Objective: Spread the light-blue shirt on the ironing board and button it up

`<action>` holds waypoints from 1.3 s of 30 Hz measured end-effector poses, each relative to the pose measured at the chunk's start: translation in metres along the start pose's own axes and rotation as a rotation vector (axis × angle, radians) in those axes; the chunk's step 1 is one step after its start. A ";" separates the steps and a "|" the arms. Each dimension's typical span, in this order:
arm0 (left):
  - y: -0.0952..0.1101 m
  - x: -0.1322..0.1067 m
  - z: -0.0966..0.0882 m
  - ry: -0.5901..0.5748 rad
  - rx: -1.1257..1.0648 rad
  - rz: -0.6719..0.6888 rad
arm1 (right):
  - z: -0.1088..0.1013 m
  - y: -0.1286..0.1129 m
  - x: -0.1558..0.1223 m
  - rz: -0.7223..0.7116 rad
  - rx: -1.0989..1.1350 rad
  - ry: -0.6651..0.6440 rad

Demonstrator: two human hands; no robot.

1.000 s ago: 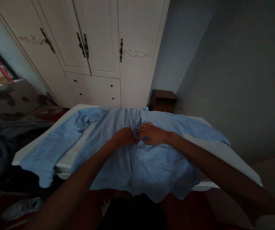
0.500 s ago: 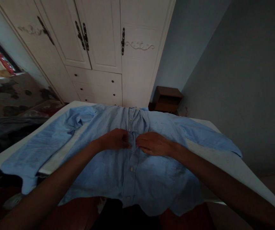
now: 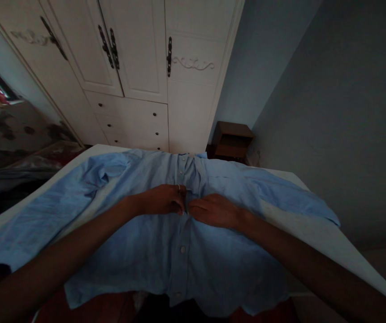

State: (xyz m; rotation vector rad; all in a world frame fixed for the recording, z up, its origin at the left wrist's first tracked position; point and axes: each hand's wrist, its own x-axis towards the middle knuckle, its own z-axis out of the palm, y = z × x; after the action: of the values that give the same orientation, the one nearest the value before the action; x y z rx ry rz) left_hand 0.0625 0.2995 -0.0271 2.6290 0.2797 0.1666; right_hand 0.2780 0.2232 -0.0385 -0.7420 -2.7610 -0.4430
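Observation:
A light blue button-up shirt point(image 3: 139, 251) lies spread out, front side up, with its sleeves stretched to both sides. At the middle of its button placket, my left hand point(image 3: 162, 199) pinches the fabric; a ring shows on one finger. Close beside it, my right hand point(image 3: 214, 210) is closed on the other edge of the placket, the fingertips of both hands nearly touching. The button between them is hidden by my fingers. Lower on the placket a white button point(image 3: 182, 249) shows, and others are visible toward the collar.
Under the shirt is a white tabletop point(image 3: 300, 224). Behind it stands a cream wardrobe point(image 3: 139, 67) with dark handles and drawers. A small brown cabinet point(image 3: 233, 139) sits by the grey wall point(image 3: 340, 112). Dark cloth point(image 3: 14, 184) is heaped at the left.
My left hand has moved in toward the right hand and now pinches the placket. Both hands sit slightly lower in view, and the camera has shifted a little.

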 end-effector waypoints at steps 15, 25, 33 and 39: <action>-0.013 0.005 0.016 0.058 -0.239 0.111 | 0.013 -0.012 -0.013 0.094 0.133 0.267; -0.009 -0.006 0.005 -0.038 -0.226 0.107 | 0.007 -0.013 -0.011 0.080 0.143 0.207; -0.005 -0.004 0.012 0.032 -0.217 -0.017 | 0.007 -0.014 -0.012 0.134 0.186 0.180; -0.002 -0.004 0.014 0.098 -0.311 -0.063 | 0.009 -0.014 -0.012 0.152 0.168 0.190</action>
State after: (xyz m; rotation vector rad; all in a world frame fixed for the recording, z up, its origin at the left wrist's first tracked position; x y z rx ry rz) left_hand 0.0604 0.2943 -0.0406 2.3045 0.3402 0.2932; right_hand 0.2792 0.2093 -0.0535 -0.8151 -2.5073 -0.2345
